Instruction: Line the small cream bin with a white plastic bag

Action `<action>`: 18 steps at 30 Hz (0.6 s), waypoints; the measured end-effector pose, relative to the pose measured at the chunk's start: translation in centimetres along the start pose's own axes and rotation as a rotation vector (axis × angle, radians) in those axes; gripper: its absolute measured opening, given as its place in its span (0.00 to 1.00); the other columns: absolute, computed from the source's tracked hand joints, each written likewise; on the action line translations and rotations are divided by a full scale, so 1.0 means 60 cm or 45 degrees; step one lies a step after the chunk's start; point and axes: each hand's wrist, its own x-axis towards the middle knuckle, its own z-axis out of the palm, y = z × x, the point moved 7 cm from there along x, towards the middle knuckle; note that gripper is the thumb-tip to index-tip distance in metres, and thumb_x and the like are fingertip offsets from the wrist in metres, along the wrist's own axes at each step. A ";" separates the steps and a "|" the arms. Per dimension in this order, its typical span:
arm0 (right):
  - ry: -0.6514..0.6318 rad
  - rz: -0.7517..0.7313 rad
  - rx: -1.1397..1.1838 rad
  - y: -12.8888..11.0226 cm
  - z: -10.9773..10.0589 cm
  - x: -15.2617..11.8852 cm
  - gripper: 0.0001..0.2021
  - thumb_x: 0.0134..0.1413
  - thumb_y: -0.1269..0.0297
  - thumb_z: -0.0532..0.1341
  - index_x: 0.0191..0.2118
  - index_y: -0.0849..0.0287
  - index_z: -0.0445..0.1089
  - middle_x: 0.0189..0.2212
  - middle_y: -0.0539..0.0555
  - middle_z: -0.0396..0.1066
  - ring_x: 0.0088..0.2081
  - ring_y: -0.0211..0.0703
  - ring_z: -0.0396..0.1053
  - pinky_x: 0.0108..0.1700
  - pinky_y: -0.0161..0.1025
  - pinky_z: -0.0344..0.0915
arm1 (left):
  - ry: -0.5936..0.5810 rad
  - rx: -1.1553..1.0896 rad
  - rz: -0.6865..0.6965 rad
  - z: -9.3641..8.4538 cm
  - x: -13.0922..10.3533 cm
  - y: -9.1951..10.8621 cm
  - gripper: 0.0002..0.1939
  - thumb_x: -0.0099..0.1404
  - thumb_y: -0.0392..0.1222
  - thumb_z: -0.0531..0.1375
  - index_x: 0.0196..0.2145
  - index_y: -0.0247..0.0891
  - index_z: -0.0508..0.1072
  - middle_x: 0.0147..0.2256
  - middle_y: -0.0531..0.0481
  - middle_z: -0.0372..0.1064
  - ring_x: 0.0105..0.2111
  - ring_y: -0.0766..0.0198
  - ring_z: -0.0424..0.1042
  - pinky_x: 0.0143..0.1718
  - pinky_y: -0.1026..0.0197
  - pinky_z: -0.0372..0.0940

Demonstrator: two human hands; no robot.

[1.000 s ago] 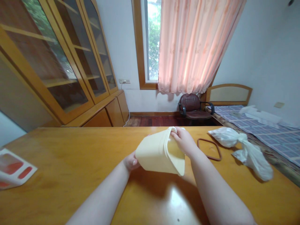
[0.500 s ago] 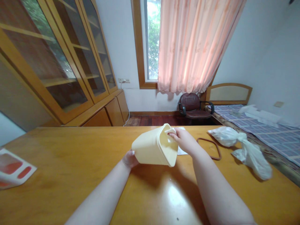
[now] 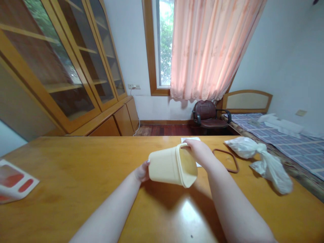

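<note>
A cream plastic waste bin (image 3: 164, 166) is held tilted on its side above the table, its mouth turned to the right. My left hand (image 3: 142, 171) is closed around its base, with the thumb on the near side. At the upper rim of the mouth is my right hand (image 3: 196, 148), its fingers curled in and mostly hidden. A white tissue shows in those fingers in the earlier view; only a pale trace shows now. Behind the right wrist lies a white sheet of paper (image 3: 190, 138). To the right rests a brown ring-shaped frame (image 3: 234, 158).
A knotted white plastic bag (image 3: 273, 172) lies at the right of the wooden table (image 3: 88, 168). At the left edge sits a white and red box (image 3: 19, 182). Beyond the table stand a brown armchair (image 3: 206, 111), a bed (image 3: 283, 141) and a glass-door cabinet (image 3: 83, 67).
The bin has rolled in my hands and shifted slightly right and down. My right hand has gone from the inside of the mouth to its upper rim. More of the paper shows.
</note>
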 end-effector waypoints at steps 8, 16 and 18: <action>0.035 -0.128 0.006 -0.034 0.000 -0.009 0.09 0.62 0.61 0.54 0.34 0.57 0.69 0.32 0.54 0.72 0.35 0.42 0.67 0.35 0.34 0.53 | 0.179 -0.010 0.105 0.008 -0.003 0.020 0.34 0.54 0.62 0.63 0.51 0.34 0.73 0.49 0.43 0.73 0.52 0.44 0.69 0.54 0.50 0.60; 0.004 -0.017 0.086 -0.005 0.002 0.002 0.12 0.63 0.62 0.52 0.34 0.58 0.70 0.32 0.54 0.74 0.36 0.42 0.69 0.35 0.34 0.55 | 0.125 0.110 0.094 0.031 -0.006 0.030 0.36 0.52 0.60 0.63 0.53 0.34 0.72 0.51 0.40 0.71 0.56 0.40 0.64 0.56 0.45 0.58; -0.005 0.023 0.090 0.000 0.003 0.004 0.12 0.63 0.62 0.52 0.33 0.59 0.70 0.32 0.55 0.74 0.36 0.42 0.69 0.36 0.34 0.55 | 0.100 0.104 0.099 0.033 -0.005 0.030 0.39 0.50 0.61 0.64 0.54 0.34 0.71 0.52 0.40 0.70 0.57 0.40 0.63 0.56 0.45 0.57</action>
